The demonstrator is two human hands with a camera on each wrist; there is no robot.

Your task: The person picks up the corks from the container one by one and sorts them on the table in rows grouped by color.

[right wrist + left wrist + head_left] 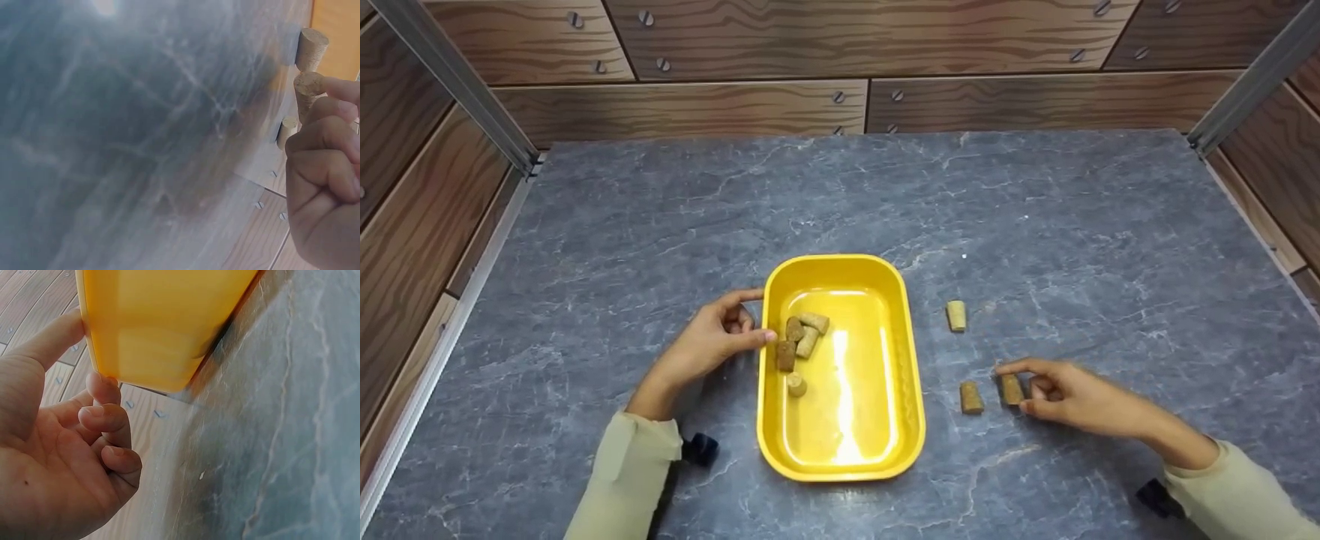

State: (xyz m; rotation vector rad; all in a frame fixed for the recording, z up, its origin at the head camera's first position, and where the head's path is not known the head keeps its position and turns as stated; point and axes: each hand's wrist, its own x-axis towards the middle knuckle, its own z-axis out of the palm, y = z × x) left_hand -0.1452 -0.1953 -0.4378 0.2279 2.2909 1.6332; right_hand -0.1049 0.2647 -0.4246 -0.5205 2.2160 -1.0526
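Hands (699, 339) (1084, 401) gripping plain yellow tray (841, 475) and cork (1012, 391), other corks (808, 342) inside tray

Grey marbled tabletop (675, 210), wood-grain plank walls (870, 37), slotted screw heads (646, 18), grey metal corner posts (466, 86)

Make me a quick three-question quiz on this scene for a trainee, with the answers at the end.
1. How many corks can be seen inside the yellow tray?
2. True or false: the left hand is holding a cork.
3. Of the three corks outside the yellow tray, which one does the right hand touch? A: the one nearest the tray; B: the one farthest from it; C: none of them.

Key:
1. Five.
2. False; the left hand touches the side of the yellow tray.
3. B, the farthest cork.
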